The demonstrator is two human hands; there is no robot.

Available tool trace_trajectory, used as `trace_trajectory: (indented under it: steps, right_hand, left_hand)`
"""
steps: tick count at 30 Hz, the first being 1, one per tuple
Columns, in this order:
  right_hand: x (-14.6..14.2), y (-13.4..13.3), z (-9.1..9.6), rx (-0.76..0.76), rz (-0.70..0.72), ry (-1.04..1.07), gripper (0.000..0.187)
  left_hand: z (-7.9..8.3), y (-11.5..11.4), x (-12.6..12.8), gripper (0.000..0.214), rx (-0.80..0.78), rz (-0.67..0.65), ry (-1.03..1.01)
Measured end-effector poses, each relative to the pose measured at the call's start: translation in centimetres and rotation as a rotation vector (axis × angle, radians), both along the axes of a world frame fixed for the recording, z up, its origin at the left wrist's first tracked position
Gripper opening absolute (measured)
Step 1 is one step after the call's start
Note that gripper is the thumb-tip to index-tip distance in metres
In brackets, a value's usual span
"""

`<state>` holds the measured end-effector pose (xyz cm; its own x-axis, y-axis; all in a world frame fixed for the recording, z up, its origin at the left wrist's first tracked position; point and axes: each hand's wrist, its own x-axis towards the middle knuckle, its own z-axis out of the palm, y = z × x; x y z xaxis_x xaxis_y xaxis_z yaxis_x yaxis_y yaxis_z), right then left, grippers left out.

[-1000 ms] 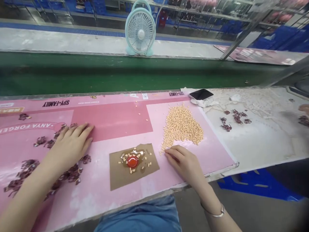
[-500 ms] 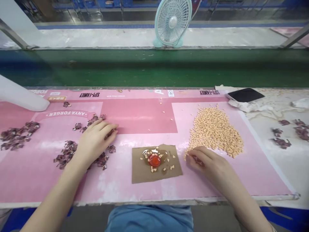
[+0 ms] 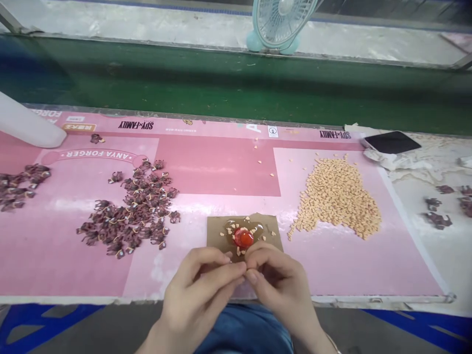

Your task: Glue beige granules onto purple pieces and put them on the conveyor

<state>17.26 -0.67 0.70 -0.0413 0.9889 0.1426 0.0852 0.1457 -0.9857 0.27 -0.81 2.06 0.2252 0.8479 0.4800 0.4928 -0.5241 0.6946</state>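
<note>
The left hand [image 3: 201, 285] and right hand [image 3: 276, 280] have left their separate places on the desk and come together at the near edge of a brown cardboard square [image 3: 217, 231]. Their fingertips meet in a tight pinch just in front of a red domed piece [image 3: 243, 238]. Whether a small chip sits between the fingers cannot be told, since the fingers hide that spot. The red piece rests in an amber puddle [image 3: 256, 228] on the cardboard, with small tan chips [image 3: 238, 253] scattered in and around the liquid. To the left on a pink printed mat [image 3: 217, 167], a wide heap of dark maroon dried pieces [image 3: 136, 216], now in full view, carries flecks of tan. A smaller dark cluster [image 3: 22, 184] lies further left. To the right, a dense pile of tan chips [image 3: 337, 196] spreads across the mat. Beyond it, a black phone [image 3: 391, 142] lies on crumpled white tissue [image 3: 387, 160], and a pale teal desk fan [image 3: 282, 22] stands past a green belt [image 3: 221, 88].
</note>
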Motion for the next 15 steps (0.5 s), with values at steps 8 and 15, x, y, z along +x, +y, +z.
trace_trajectory:
  steps: [8,15]
  right_hand:
    - [0.0,-0.5,1.1,0.201,-0.034,-0.27,0.013]
    - [0.6,-0.6,0.9,0.441,-0.072,-0.47,0.018]
  left_hand:
    - [-0.3,0.2,-0.2,0.018,0.052,0.034,0.029]
    - [-1.6,-0.3,1.0,0.022,-0.083,0.075,-0.12]
